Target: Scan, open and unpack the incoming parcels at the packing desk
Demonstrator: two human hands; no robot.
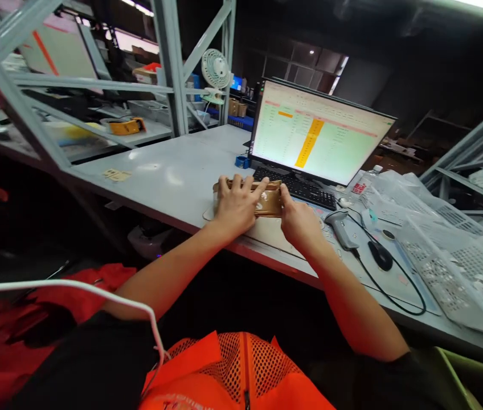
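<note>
A small brown cardboard parcel sits on the grey table in front of the keyboard. My left hand lies flat over its top and left side, fingers spread. My right hand grips its right end, thumb pressed on the side. Both hands hold the parcel down against a brown mat under it.
A lit monitor with a spreadsheet stands behind the keyboard. A barcode scanner and a black mouse lie to the right, with white mesh baskets beyond. A metal rack and a small fan stand at left.
</note>
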